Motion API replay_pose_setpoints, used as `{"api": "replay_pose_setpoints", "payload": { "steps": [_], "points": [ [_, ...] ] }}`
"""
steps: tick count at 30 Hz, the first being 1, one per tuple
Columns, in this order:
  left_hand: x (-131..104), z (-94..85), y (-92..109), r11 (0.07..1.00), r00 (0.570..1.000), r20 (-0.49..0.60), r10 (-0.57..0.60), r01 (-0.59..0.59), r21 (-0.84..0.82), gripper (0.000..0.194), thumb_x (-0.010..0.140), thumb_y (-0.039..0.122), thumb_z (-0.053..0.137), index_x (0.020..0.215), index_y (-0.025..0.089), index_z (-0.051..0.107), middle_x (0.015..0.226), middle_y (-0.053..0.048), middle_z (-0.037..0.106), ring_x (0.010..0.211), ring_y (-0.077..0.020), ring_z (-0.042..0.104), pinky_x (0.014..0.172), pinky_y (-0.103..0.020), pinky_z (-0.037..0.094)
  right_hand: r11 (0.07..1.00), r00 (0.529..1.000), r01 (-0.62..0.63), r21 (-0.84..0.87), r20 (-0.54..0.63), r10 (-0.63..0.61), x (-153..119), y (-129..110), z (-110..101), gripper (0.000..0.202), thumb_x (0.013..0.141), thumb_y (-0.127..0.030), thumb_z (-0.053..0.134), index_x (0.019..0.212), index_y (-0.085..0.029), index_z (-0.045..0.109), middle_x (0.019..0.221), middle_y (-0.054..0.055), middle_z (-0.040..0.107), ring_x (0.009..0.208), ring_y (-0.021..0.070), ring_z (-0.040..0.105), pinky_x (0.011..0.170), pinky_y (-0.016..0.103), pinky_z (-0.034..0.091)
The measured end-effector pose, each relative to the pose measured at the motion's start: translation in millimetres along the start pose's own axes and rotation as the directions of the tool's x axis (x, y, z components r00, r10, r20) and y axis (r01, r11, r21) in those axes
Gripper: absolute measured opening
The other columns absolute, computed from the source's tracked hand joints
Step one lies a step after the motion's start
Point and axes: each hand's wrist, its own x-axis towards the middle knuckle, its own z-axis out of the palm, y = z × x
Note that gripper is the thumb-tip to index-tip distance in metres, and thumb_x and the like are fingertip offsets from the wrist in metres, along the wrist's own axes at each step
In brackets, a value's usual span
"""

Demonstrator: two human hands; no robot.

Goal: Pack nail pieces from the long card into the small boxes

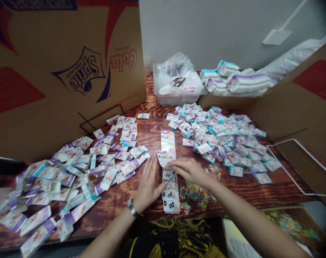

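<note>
- Strips of glossy white card printed with rows of small dark and coloured ovals (167, 143) run in an overlapping column down the centre of the frame, on the reddish-brown wood-patterned counter (150, 130).
- My view shows the left hand (149, 181) just left of that column, released, fingers stretched out and thumb reaching to the edge of the strips; a silver metal wristwatch (131, 207) circles its wrist.
- I see the right hand (188, 170) come in from the lower right, fingertips bent together at a strip whose end tilts up near mid-column; whether they pinch it I cannot tell.
- Small clear bags of multicoloured bits (196, 193) lie just right of the column, beneath the right wrist and forearm.
- Loose small white cartons with purple or blue bands (46, 172) spread across the left and lower left, several with open end flaps.
- Heaped white cartons printed with a hand picture (204, 148) fill the middle right.
- Behind, at upper centre, I have a clear plastic bin (176, 100) with a plastic bag in it.
- Large brown cardboard boxes stand at upper left (31, 50) and far right (299, 118).
</note>
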Motion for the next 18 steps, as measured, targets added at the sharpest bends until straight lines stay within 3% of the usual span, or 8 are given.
{"api": "replay_pose_setpoints", "payload": {
  "steps": [2, 4, 6, 8, 10, 13, 15, 18],
  "points": [
    [7, -6.2, -2, 0.979, 0.995, 0.078, -0.058, 0.072, -0.191, 0.041, 0.085, 0.037, 0.051, 0.12, 0.016, 0.052, 0.119, -0.013, 0.058, 0.113, -0.027, 0.05, 0.094, -0.043, 0.04, 0.992, 0.997, -0.062, 0.108, -0.049, 0.067, 4, -16, -15, 0.026, 0.091, -0.028, 0.042, 0.105, -0.025, 0.064, 0.09, -0.002, 0.069, 0.08, 0.0134, 0.064, 0.071, 0.026, 0.048],
    [9, -7.9, -1, 0.889, 0.973, 0.18, -0.148, 0.21, -0.406, 0.028, 0.086, 0.038, 0.048, 0.095, 0.016, 0.063, 0.088, -0.007, 0.067, 0.083, -0.0197, 0.06, 0.077, -0.032, 0.047, 0.985, 0.987, -0.103, 0.137, -0.112, 0.119, 9, -24, -24, 0.025, 0.091, -0.03, 0.043, 0.097, -0.023, 0.066, 0.081, -0.002, 0.068, 0.072, 0.0119, 0.062, 0.065, 0.024, 0.048],
    [9, -6.3, 1, 0.687, 0.925, 0.262, -0.276, 0.38, -0.619, 0.027, 0.082, 0.04, 0.055, 0.082, 0.015, 0.064, 0.073, -0.002, 0.064, 0.066, -0.0144, 0.057, 0.064, -0.025, 0.045, 0.985, 0.977, -0.11, 0.131, -0.169, 0.132, 13, -28, -26, 0.023, 0.09, -0.028, 0.044, 0.094, -0.022, 0.067, 0.08, -0.002, 0.068, 0.072, 0.0118, 0.061, 0.066, 0.024, 0.048],
    [8, -3.5, 4, 0.447, 0.868, 0.314, -0.385, 0.473, -0.759, 0.027, 0.074, 0.04, 0.065, 0.078, 0.014, 0.063, 0.068, 0.0, 0.063, 0.06, -0.0118, 0.054, 0.058, -0.022, 0.042, 0.991, 0.975, -0.068, 0.118, -0.202, 0.092, 13, -31, -22, 0.022, 0.089, -0.025, 0.045, 0.098, -0.024, 0.066, 0.089, 0.0, 0.068, 0.08, 0.0132, 0.062, 0.072, 0.027, 0.049],
    [8, -2.0, 5, 0.289, 0.826, 0.334, -0.454, 0.491, -0.822, 0.027, 0.07, 0.039, 0.069, 0.075, 0.013, 0.061, 0.066, 0.001, 0.063, 0.057, -0.0102, 0.053, 0.057, -0.02, 0.041, 0.996, 0.986, 0.028, 0.088, -0.166, -0.013, 8, -37, -12, 0.024, 0.089, -0.022, 0.046, 0.105, -0.026, 0.063, 0.101, 0.0, 0.068, 0.094, 0.015, 0.062, 0.083, 0.032, 0.049],
    [10, -4.7, 5, 0.202, 0.799, 0.34, -0.496, 0.487, -0.85, 0.024, 0.07, 0.035, 0.069, 0.075, 0.012, 0.061, 0.066, -0.001, 0.064, 0.057, -0.0104, 0.055, 0.057, -0.021, 0.042, 0.982, 0.982, 0.189, -0.022, 0.009, -0.189, -4, -46, 7, 0.027, 0.089, -0.019, 0.044, 0.109, -0.027, 0.061, 0.107, 0.002, 0.066, 0.102, 0.0158, 0.059, 0.092, 0.036, 0.045],
    [11, -9.3, 6, 0.15, 0.786, 0.355, -0.506, 0.486, -0.861, 0.023, 0.07, 0.033, 0.068, 0.078, 0.012, 0.062, 0.068, -0.003, 0.065, 0.057, -0.012, 0.057, 0.057, -0.023, 0.043, 0.961, 0.967, 0.249, -0.119, 0.084, -0.24, -11, -49, 18, 0.027, 0.09, -0.017, 0.043, 0.108, -0.026, 0.061, 0.105, 0.003, 0.067, 0.1, 0.0172, 0.06, 0.092, 0.039, 0.045],
    [13, -16.5, 11, 0.022, 0.781, 0.394, -0.485, 0.462, -0.887, 0.028, 0.075, 0.038, 0.062, 0.086, 0.013, 0.063, 0.076, -0.006, 0.067, 0.064, -0.015, 0.061, 0.059, -0.025, 0.046, 0.935, 0.962, 0.27, -0.23, 0.096, -0.254, -15, -49, 29, 0.026, 0.09, -0.016, 0.042, 0.103, -0.024, 0.063, 0.101, 0.005, 0.068, 0.101, 0.0195, 0.059, 0.091, 0.041, 0.045]
  ]
}}
